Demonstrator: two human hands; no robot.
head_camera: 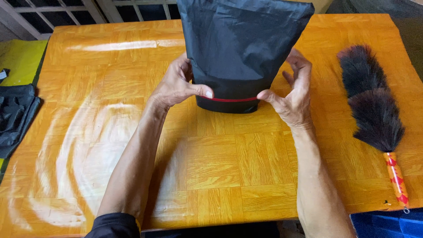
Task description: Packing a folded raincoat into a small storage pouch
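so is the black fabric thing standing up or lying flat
Standing upright: the black fabric piece rises from the table, steadied by left hand and right hand.

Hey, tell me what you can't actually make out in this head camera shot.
- Top of the black fabric cover: cut off by the upper frame edge.
- What it covers: hidden by the fabric.
- Left hand fingers: behind the cover; only the thumb shows.
- Dark cloth: cut off at the left edge.
- Feather duster handle end: at the table edge, too small.
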